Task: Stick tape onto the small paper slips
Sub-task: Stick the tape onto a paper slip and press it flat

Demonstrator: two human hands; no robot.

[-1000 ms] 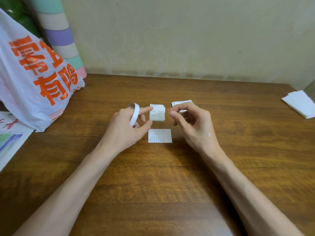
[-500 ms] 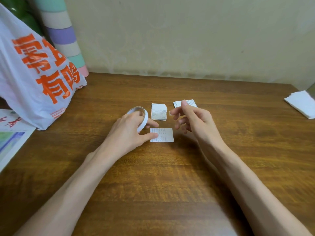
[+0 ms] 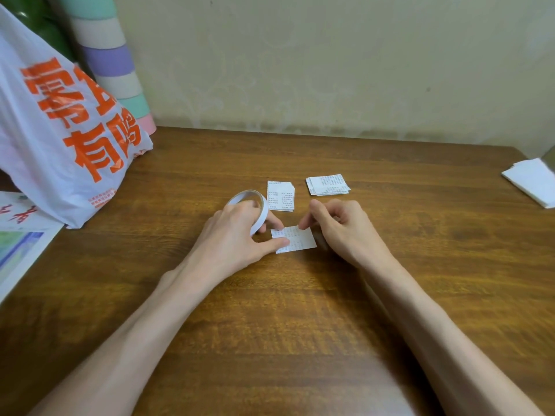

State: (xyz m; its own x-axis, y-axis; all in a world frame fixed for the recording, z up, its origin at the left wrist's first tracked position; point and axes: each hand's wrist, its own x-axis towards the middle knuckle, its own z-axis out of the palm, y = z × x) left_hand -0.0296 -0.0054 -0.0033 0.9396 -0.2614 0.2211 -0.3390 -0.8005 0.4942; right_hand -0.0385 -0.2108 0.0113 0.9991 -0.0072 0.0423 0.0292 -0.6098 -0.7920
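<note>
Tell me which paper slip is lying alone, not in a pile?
The small white printed paper slip nearest the person, lying single and flat. The left stack and the right stack of white slips farther back are both piles.

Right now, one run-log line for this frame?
left hand: holds tape roll, thumb on slip | right hand: curled fingertips at slip's top edge, grip unclear | slip stacks: behind, untouched

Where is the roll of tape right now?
In the head view, the left hand holds the tape roll near the table's middle, left of the left stack of slips and beside the single slip.
</note>
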